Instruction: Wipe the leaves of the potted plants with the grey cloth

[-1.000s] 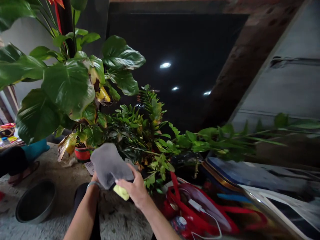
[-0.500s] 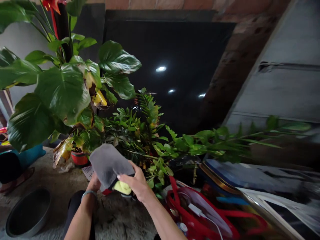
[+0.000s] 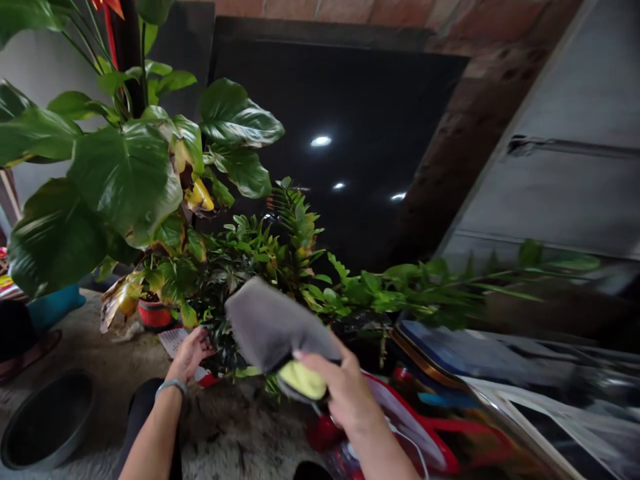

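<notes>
While the right hand [image 3: 340, 383] is gripping a gray cloth [image 3: 275, 323] with a yellow patch — up in front of the leafy plants [image 3: 280, 247] — the left hand [image 3: 193, 353], apart from it, is reaching toward the foliage with fingers loosely curled, its grip unclear.

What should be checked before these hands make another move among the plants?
1. Gray cloth gripped: ok, the right hand holds it, with its yellow part showing.
2. Left hand free: ok, it looks open and empty.
3. Left fingers clear of the dark leaves: cannot tell, they overlap in this view.
4. Red pot upright: ok.
5. Foliage all green: not ok, the drooping leaf beside the pot is yellow and brown.
6. Cloth damp or dry: cannot tell by sight.
</notes>
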Available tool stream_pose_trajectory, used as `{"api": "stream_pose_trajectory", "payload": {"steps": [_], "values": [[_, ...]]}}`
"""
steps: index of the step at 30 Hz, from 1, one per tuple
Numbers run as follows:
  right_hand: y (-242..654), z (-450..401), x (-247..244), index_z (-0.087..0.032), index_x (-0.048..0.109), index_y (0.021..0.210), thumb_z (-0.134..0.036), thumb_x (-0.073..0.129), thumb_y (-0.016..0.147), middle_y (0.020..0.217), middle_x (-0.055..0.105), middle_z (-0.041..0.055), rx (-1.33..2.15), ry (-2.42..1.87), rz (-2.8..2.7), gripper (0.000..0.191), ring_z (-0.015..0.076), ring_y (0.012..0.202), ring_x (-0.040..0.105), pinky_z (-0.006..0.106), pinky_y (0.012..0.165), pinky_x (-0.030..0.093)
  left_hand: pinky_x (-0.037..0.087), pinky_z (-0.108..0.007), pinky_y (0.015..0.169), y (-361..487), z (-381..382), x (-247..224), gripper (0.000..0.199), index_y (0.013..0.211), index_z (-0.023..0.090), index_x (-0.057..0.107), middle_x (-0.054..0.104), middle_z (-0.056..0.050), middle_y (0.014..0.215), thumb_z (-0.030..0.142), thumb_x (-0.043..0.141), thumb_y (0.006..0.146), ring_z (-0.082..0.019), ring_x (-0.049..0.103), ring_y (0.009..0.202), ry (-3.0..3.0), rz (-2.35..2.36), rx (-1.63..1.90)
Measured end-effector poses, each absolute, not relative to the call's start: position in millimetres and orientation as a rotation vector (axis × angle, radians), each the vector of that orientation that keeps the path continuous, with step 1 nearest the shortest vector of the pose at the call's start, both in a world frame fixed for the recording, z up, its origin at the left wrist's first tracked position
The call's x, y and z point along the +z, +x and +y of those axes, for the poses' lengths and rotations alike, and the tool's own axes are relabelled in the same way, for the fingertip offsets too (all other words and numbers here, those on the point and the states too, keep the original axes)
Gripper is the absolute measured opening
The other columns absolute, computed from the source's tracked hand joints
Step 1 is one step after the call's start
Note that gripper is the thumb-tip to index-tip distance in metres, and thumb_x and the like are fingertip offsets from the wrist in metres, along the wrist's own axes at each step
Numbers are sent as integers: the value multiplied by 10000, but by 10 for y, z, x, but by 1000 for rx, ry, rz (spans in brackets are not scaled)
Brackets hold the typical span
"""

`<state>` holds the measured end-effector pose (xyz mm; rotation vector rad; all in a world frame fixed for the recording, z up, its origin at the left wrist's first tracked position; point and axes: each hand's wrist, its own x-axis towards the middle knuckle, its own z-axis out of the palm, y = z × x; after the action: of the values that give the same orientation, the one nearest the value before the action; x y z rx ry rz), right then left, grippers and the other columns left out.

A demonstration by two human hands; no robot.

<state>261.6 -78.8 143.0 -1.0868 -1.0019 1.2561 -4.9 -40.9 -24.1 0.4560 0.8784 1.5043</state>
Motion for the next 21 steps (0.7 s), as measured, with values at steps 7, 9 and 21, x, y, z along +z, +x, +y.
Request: {"api": "stream_pose_trajectory", "payload": {"steps": [7, 9, 21], "values": [[2123, -832, 883, -158, 723, 811, -248, 860, 378, 697, 774, 52, 1273, -1183, -807, 463, 226, 591, 694, 313, 567, 570, 541, -288, 640, 18, -403, -354, 357, 840, 148, 707, 729, -18, 767, 235, 936, 580, -168, 664, 664, 450, 767, 1567], [2064, -1093, 590, -144, 735, 807, -233, 836, 398, 695, 778, 77, 1463, -1222, -837, 431, 239, 588, 701, 318, 551, 568, 518, -274, 613, -6, -400, -378, 372, 848, 141, 709, 721, -18, 731, 210, 937, 562, -162, 655, 634, 422, 821, 1563], [2174, -535, 1010, -177, 708, 840, -260, 870, 369, 698, 752, 12, 1035, -1190, -830, 505, 203, 591, 677, 311, 571, 577, 532, -295, 657, 8, -433, -397, 268, 820, 147, 725, 701, -23, 707, 132, 866, 592, -159, 640, 638, 388, 954, 1577]]}}
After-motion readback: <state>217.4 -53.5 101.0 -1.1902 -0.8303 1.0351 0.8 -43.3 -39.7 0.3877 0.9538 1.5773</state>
